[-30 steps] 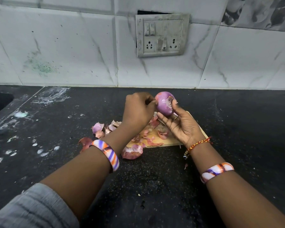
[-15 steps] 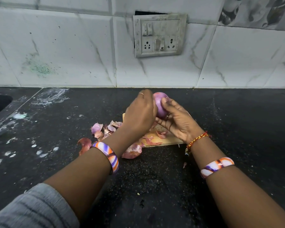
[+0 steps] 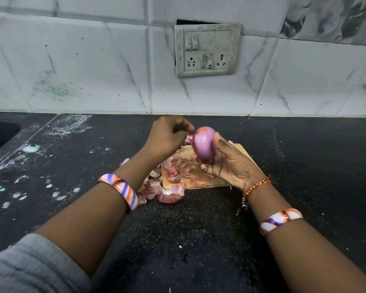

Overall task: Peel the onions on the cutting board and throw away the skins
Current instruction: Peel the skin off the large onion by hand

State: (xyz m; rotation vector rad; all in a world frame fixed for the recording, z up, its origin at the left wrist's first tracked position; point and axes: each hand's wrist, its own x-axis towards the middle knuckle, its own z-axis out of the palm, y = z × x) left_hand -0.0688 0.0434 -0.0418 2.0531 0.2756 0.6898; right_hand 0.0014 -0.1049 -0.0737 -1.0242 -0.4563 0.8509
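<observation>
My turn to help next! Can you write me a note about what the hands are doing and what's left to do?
Right hand: holds the onion up above the cutting board.
Left hand: pinches a strip of skin at the onion's left side.
Loose skins lie on the board, and more skins lie on the black counter at its near-left corner.
Done: most of this onion looks bare and purple.
Left: pull off the last strip and a reddish patch on top, then throw all the skins away. No bin is in view.
</observation>
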